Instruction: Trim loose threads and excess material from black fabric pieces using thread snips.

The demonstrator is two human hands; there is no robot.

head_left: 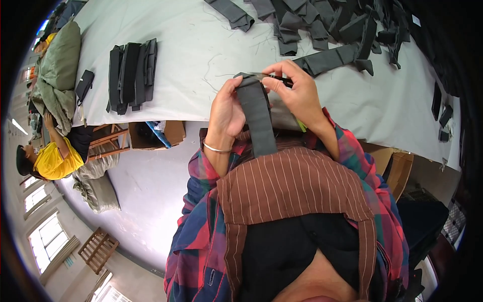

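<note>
My left hand [226, 113] pinches the upper end of a dark grey fabric strip [258, 118], which hangs down against my striped apron. In my right hand [301, 93] is a small pair of thread snips [258, 76], the fingers closed round its black handle. Its metal blades meet the strip's top edge, close to my left thumb. Just beyond my right hand, a longer dark grey strip [329, 59] lies on the pale cloth-covered table [191, 60]. Loose threads are scattered on the cloth near both hands.
A heap of dark strips [314, 22] covers the far right of the table. Stacked strips [132, 75] and a small black case [84, 85] lie to the left. An open cardboard box [173, 133] stands below the edge. A person in yellow [58, 160] is at far left.
</note>
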